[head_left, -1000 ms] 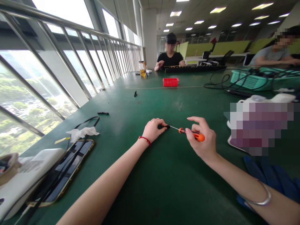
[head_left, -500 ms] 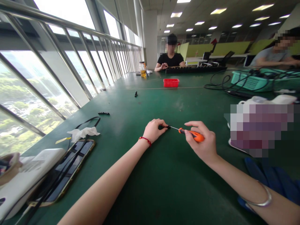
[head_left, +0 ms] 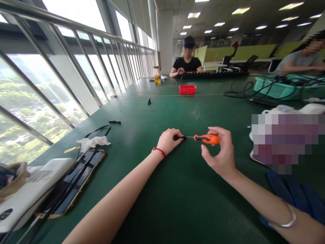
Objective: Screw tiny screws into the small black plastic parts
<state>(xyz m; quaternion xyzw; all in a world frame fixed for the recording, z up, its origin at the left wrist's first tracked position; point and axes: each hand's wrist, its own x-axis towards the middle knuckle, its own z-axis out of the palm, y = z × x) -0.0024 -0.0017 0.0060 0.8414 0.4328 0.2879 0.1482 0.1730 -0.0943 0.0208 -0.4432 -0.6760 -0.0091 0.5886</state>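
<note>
My left hand point(head_left: 169, 141) is closed, with thumb and fingertips pinching a small black part point(head_left: 183, 137) low over the table. Most of that part is hidden by the fingers, so its kind cannot be told. An orange and black screwdriver point(head_left: 207, 139) lies level, its thin shaft pointing left with the tip at the black part. Curled fingers of my right hand point(head_left: 223, 149) hold the handle's rear end loosely. The right thumb stands off below the handle.
A phone point(head_left: 76, 183) with cables and a white device point(head_left: 43, 189) lie at left. Small black pieces point(head_left: 114, 121) and a red tray point(head_left: 187, 89) are farther off. At right are a teal basket point(head_left: 269, 88) and blue gloves point(head_left: 291, 193). A person point(head_left: 188, 64) sits opposite.
The right thumb has come away from the screwdriver handle and the fingers have opened wider. The screwdriver has swung from slanted to nearly level. The left hand keeps its pinch.
</note>
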